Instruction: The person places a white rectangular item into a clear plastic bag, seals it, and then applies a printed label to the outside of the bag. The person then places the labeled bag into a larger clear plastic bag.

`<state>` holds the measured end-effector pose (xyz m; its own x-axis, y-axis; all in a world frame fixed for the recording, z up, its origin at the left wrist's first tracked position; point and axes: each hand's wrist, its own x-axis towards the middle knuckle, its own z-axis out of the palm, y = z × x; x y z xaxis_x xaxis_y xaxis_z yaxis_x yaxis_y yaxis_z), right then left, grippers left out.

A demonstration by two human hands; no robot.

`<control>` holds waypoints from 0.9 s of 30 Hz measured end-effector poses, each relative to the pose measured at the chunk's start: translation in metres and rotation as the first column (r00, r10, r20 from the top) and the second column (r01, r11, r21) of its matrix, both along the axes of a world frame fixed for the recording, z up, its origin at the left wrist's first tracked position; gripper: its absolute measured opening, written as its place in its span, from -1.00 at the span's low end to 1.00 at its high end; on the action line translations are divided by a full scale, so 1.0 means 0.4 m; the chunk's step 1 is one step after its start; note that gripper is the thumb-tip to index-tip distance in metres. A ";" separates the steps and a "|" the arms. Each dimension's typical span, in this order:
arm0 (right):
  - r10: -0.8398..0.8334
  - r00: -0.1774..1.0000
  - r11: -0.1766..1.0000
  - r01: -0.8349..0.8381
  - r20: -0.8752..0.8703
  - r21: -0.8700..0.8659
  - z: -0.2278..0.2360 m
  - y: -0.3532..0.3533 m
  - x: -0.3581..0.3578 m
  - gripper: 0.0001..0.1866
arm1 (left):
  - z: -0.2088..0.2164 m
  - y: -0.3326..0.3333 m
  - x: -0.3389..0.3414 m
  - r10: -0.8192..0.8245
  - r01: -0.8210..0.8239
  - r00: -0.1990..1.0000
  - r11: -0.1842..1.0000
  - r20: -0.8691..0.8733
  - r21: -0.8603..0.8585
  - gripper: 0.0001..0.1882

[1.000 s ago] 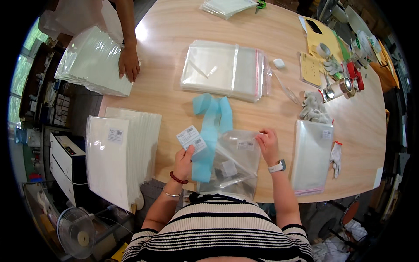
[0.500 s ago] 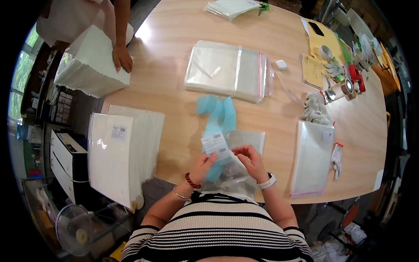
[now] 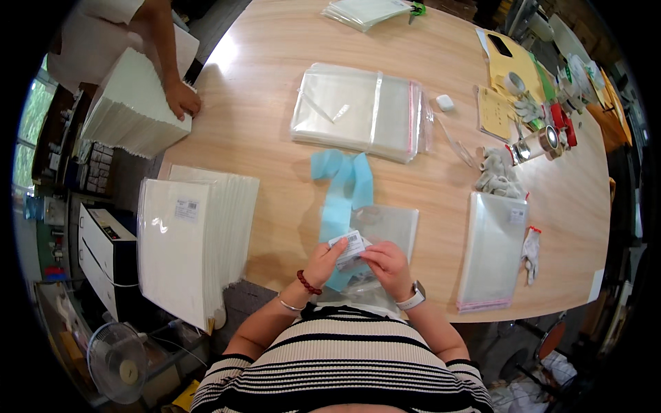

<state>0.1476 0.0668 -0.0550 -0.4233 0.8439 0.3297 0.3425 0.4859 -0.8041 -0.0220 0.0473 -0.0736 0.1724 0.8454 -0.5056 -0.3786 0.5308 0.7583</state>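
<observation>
Close to my body, my left hand (image 3: pixel 322 264) grips a white printed label (image 3: pixel 352 242), thumb on top. My right hand (image 3: pixel 390 267) pinches at the label's right edge; whether it has a separate piece between its fingertips is too small to tell. A light blue paper strip (image 3: pixel 337 201) runs from beneath the label up the table in loose folds. Under both hands lies a clear plastic bag (image 3: pixel 396 221), partly covered by the strip and my fingers.
Clear bags (image 3: pixel 344 113) lie stacked ahead, another bag stack (image 3: pixel 492 255) rests right beside gloves (image 3: pixel 497 173). Bagged white sheets (image 3: pixel 175 241) overhang the left edge. A co-worker's hand (image 3: pixel 182 100) rests on a tall paper stack (image 3: pixel 134 103). A glass bottle (image 3: pixel 533 146) lies right.
My left hand has drawn the label nearer and tilted it. My right hand has closed in onto the label's edge. The co-worker's hand and paper stack have shifted slightly left.
</observation>
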 end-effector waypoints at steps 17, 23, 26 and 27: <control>-0.441 0.896 0.820 0.425 0.052 -0.384 -0.182 0.105 0.141 -0.90 | -0.003 0.012 -0.103 0.165 -0.157 0.978 0.985 -0.130 0.069 -0.65; -0.415 0.814 0.891 0.455 0.407 -0.001 -0.144 0.109 0.100 -0.71 | -0.007 0.004 -0.087 0.164 -0.155 0.976 0.985 -0.141 0.073 -0.64; -0.529 0.746 0.847 0.490 0.404 0.203 -0.115 0.142 0.093 -0.69 | -0.002 0.006 -0.090 0.150 -0.134 0.973 0.986 -0.173 0.101 -0.63; -0.489 0.793 0.871 0.466 0.363 0.154 -0.143 0.163 0.122 -0.73 | 0.000 0.005 -0.091 0.140 -0.121 0.973 0.987 -0.185 0.108 -0.63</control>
<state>0.1965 0.1320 -0.1123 -0.0713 0.9575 0.2796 0.8131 0.2181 -0.5397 -0.0585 0.0492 -0.0735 -0.0346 0.9001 -0.4342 -0.2826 0.4079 0.8682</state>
